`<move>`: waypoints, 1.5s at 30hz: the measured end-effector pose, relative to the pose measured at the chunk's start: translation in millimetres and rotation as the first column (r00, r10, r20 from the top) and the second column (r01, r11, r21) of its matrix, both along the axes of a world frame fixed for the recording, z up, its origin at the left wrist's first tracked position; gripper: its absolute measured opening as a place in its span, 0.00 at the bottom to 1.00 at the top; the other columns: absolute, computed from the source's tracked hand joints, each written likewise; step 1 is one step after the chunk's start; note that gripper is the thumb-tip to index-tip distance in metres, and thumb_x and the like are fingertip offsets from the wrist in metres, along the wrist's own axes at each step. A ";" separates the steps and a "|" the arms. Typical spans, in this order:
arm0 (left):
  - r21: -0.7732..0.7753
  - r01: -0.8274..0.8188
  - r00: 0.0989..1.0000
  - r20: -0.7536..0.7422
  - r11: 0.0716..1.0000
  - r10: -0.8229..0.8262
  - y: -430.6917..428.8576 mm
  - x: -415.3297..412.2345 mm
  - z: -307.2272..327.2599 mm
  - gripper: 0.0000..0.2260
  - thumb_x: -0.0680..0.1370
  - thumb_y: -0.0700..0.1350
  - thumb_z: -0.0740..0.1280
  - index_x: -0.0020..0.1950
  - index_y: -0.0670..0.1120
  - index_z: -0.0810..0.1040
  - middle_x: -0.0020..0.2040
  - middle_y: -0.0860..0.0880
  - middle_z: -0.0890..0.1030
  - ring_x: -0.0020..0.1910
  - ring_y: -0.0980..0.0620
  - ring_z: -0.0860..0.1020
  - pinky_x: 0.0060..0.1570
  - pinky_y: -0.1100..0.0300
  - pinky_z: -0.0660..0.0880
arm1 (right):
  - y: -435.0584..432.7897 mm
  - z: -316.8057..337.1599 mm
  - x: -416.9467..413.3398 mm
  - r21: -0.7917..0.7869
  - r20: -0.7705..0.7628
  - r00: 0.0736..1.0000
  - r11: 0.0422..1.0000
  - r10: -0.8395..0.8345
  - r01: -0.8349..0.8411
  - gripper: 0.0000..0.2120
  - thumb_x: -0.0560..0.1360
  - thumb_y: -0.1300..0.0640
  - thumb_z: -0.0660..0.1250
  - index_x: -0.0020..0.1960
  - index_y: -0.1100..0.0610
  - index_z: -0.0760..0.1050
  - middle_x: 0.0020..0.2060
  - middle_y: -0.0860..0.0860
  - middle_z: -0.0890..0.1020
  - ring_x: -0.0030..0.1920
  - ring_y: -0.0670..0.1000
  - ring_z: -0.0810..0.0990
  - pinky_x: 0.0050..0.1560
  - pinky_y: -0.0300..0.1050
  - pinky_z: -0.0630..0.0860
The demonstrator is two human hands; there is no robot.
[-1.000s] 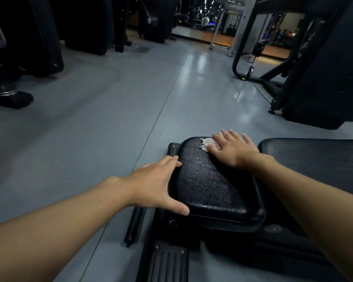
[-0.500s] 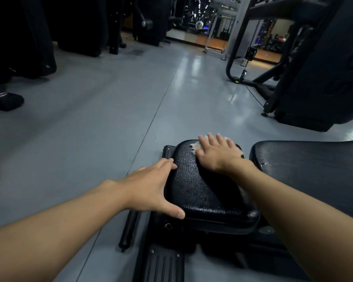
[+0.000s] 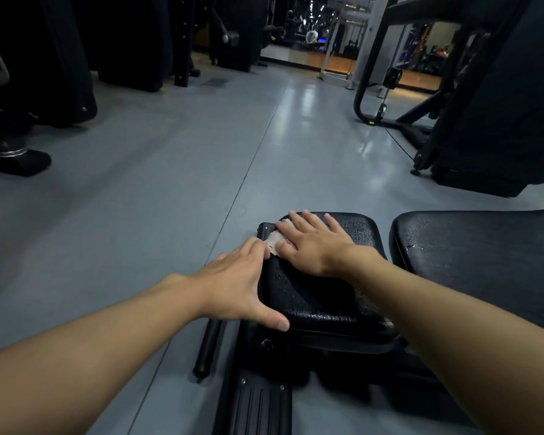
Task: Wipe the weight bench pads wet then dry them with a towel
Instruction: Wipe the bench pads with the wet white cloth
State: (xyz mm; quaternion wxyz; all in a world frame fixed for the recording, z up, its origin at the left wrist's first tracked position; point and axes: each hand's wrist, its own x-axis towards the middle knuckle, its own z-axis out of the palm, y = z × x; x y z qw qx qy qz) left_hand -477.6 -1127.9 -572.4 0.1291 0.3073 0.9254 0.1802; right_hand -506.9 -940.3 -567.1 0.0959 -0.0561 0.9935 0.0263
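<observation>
A black textured seat pad (image 3: pixel 324 296) of the weight bench lies low in the middle, and its surface glistens. My right hand (image 3: pixel 311 243) lies flat on the pad's far left corner and presses a small pale cloth (image 3: pixel 274 241) under its straight fingers; most of the cloth is hidden by the hand. My left hand (image 3: pixel 242 284) rests on the pad's left edge with straight fingers and the thumb along the near left side. The longer back pad (image 3: pixel 484 255) lies to the right, with a small tear near its left end.
The bench's black frame and ribbed foot plate (image 3: pixel 258 406) sit below the pad, with a black bar (image 3: pixel 208 346) at its left. Grey floor (image 3: pixel 170 171) stretches ahead. Dark gym machines stand at the far left (image 3: pixel 38 73) and right (image 3: pixel 490 98).
My right hand has slid the cloth leftward across the far end of the seat pad to its left corner. My left hand has stayed on the pad's left edge.
</observation>
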 end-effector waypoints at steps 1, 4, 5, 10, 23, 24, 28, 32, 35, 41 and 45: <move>0.002 0.009 1.000 -0.014 1.000 -0.009 -0.2 1.3 1.5 0.45 0.62 0.69 0.76 0.68 0.50 0.60 0.59 0.58 0.63 0.53 0.55 0.65 0.51 0.60 0.63 | 5.5 1.2 2.2 0.005 -0.002 1.000 1.000 -0.010 0.010 0.28 0.81 0.38 0.45 0.80 0.41 0.48 0.81 0.45 0.45 0.80 0.48 0.40 0.78 0.57 0.38; -0.001 0.027 0.999 -0.030 1.000 -0.027 -1.5 5.7 5.5 0.44 0.63 0.68 0.75 0.70 0.51 0.60 0.64 0.58 0.65 0.55 0.57 0.65 0.53 0.62 0.63 | 34.8 7.0 13.3 0.030 -0.032 0.998 0.998 -0.057 0.058 0.29 0.81 0.36 0.44 0.81 0.42 0.47 0.81 0.45 0.45 0.80 0.47 0.41 0.78 0.55 0.38; -0.010 0.033 0.999 -0.038 0.999 -0.033 -1.6 6.7 6.7 0.44 0.64 0.68 0.75 0.71 0.50 0.60 0.66 0.57 0.65 0.57 0.56 0.66 0.53 0.62 0.62 | 47.2 9.9 18.7 0.039 -0.042 0.996 0.996 -0.080 0.081 0.29 0.81 0.36 0.44 0.81 0.41 0.47 0.81 0.45 0.45 0.80 0.47 0.41 0.78 0.55 0.39; -0.054 0.031 0.997 -0.062 0.998 -0.034 0.1 8.1 11.2 0.44 0.64 0.68 0.75 0.71 0.49 0.62 0.68 0.53 0.67 0.62 0.51 0.70 0.54 0.61 0.62 | 81.8 21.5 38.8 0.064 -0.023 0.981 0.979 -0.190 0.191 0.30 0.81 0.36 0.43 0.81 0.43 0.45 0.81 0.46 0.43 0.80 0.47 0.40 0.78 0.56 0.39; 0.058 -0.028 0.998 0.061 0.998 0.024 -3.4 7.1 -1.0 0.63 0.60 0.70 0.76 0.80 0.49 0.41 0.81 0.52 0.53 0.78 0.53 0.55 0.75 0.52 0.60 | -22.3 -5.9 46.2 0.073 -0.030 0.999 0.997 0.018 -0.016 0.35 0.80 0.35 0.42 0.82 0.50 0.40 0.81 0.52 0.43 0.80 0.52 0.39 0.78 0.56 0.38; 0.069 -0.038 0.997 0.069 0.997 0.033 -3.9 7.5 -2.9 0.64 0.58 0.72 0.75 0.80 0.51 0.41 0.81 0.52 0.54 0.78 0.52 0.56 0.74 0.51 0.61 | -23.8 -4.4 45.9 0.047 -0.023 1.000 0.999 0.020 -0.019 0.35 0.80 0.35 0.43 0.81 0.49 0.40 0.81 0.52 0.43 0.80 0.52 0.39 0.77 0.57 0.37; 0.050 -0.031 0.998 0.060 0.998 0.028 -3.8 8.2 -3.0 0.63 0.60 0.72 0.74 0.80 0.50 0.40 0.81 0.53 0.52 0.79 0.51 0.55 0.75 0.52 0.60 | -6.7 2.2 41.8 0.002 -0.059 0.998 1.000 -0.002 0.002 0.31 0.82 0.38 0.42 0.81 0.47 0.44 0.81 0.50 0.44 0.80 0.49 0.39 0.77 0.58 0.34; 0.025 -0.007 0.999 0.035 1.000 0.006 -1.5 10.3 2.2 0.60 0.64 0.68 0.75 0.81 0.48 0.41 0.81 0.52 0.52 0.79 0.53 0.54 0.76 0.54 0.57 | 6.6 1.5 45.4 0.029 -0.014 1.000 0.999 0.016 -0.015 0.30 0.82 0.38 0.42 0.81 0.46 0.46 0.81 0.48 0.43 0.80 0.48 0.39 0.77 0.57 0.36; 0.015 0.001 1.000 0.029 1.000 -0.002 -1.1 10.9 4.0 0.57 0.65 0.67 0.75 0.81 0.48 0.45 0.80 0.52 0.55 0.78 0.52 0.57 0.75 0.53 0.58 | 34.6 10.1 54.6 0.041 -0.047 0.998 0.998 -0.042 0.044 0.30 0.82 0.38 0.41 0.81 0.45 0.45 0.81 0.47 0.42 0.80 0.47 0.39 0.78 0.56 0.36; -0.013 0.024 1.000 0.009 1.000 -0.024 0.0 10.0 7.1 0.52 0.66 0.67 0.75 0.80 0.47 0.54 0.79 0.53 0.57 0.77 0.52 0.59 0.75 0.54 0.58 | 70.1 19.6 78.8 0.043 -0.044 0.978 0.978 -0.202 0.204 0.31 0.83 0.40 0.43 0.82 0.49 0.44 0.81 0.49 0.41 0.79 0.46 0.38 0.78 0.55 0.37; -0.012 0.031 1.000 -0.004 0.999 -0.031 -1.2 9.6 4.9 0.52 0.65 0.68 0.74 0.80 0.47 0.55 0.79 0.53 0.57 0.76 0.52 0.60 0.74 0.54 0.60 | 41.7 11.5 73.0 0.063 -0.046 0.987 0.985 -0.156 0.159 0.32 0.83 0.41 0.42 0.82 0.54 0.43 0.81 0.53 0.40 0.80 0.50 0.37 0.78 0.53 0.37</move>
